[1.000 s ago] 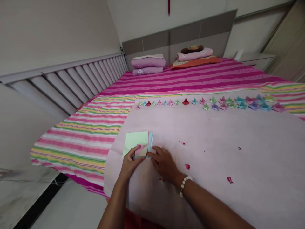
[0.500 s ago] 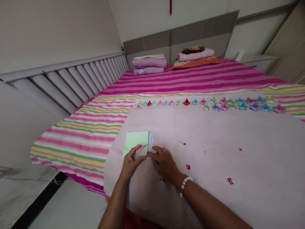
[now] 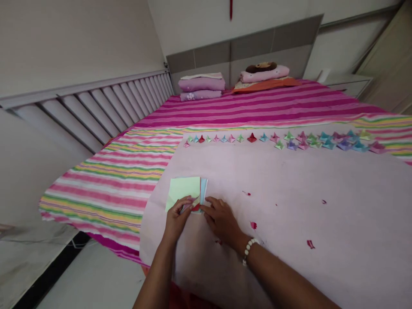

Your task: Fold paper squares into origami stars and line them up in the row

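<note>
Pale green paper lay uppermost where we looked: a pale green sheet [image 3: 184,188] at the top of a stack [image 3: 205,184] of coloured paper, set toward the near left of a pale mat [image 3: 273,171]. Our left hand [image 3: 175,214] was at its near right corner, the fingers and thumb closed on the paper and bending it up. Beneath the raised part we saw a patch of red paper [image 3: 197,207], and along the right side a blue sheet [image 3: 203,194] jutted out past the green.

Our right hand [image 3: 222,221] rested just beside, its fingers a little spread and the index fingertip touching the stack's near right edge; we could not tell whether it gripped anything. A bracelet of white beads [image 3: 248,251] circled that wrist.

To the right, small red scraps [image 3: 310,244] were scattered over the mat. Along its far edge stood a line of paper boats [image 3: 252,137], mostly pink, green, blue and red, doubled into two rows toward the right.

The mat lay on a striped cloth [image 3: 122,171] over the bed, with a magenta cover [image 3: 209,112] beyond. Folded lilac bedding [image 3: 201,84] sat before the grey headboard [image 3: 251,45].
</note>
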A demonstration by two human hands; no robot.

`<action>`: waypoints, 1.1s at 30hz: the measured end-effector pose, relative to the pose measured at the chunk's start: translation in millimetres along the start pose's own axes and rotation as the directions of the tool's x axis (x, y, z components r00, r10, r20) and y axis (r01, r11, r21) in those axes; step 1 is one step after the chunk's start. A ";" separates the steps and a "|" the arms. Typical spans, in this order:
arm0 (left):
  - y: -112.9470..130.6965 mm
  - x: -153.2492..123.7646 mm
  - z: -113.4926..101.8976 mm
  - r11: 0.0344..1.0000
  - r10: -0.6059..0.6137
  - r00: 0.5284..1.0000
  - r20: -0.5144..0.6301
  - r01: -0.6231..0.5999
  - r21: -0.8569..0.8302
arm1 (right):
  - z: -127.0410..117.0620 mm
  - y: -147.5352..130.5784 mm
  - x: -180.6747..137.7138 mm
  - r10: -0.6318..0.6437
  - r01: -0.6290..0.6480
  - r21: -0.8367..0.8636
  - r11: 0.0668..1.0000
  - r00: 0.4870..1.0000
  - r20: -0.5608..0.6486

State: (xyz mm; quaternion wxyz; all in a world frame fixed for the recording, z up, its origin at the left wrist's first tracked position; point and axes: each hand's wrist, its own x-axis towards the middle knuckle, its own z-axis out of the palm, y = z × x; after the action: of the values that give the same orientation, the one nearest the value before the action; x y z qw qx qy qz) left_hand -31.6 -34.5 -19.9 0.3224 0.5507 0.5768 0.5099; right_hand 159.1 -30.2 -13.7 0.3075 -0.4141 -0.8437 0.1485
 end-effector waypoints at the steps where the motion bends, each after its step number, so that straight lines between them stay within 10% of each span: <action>1: 0.2 0.0 -0.1 1.000 0.014 1.000 0.002 -0.014 0.003 | 0.3 0.1 0.0 0.001 -0.001 0.000 1.000 1.000 -0.001; 11: 1.9 -0.9 -0.1 0.982 0.144 0.989 0.030 -0.147 0.123 | 0.7 0.6 -0.9 -0.005 0.005 -0.012 1.000 1.000 -0.009; 24: 5.3 -5.0 -0.3 0.999 0.001 1.000 -0.001 -0.001 -0.032 | 1.0 0.5 -0.3 0.004 -0.004 -0.003 1.000 1.000 -0.001; 33: 1.3 -3.5 1.3 0.963 0.158 0.987 0.023 -0.159 0.217 | 0.3 0.2 -0.3 -0.009 0.009 -0.009 1.000 1.000 -0.011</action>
State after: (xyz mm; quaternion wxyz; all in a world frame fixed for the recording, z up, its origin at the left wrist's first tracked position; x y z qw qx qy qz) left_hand -29.3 -37.7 -19.8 0.2196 0.6287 0.5826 0.4660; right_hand 159.2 -30.3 -14.2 0.3110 -0.4126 -0.8445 0.1411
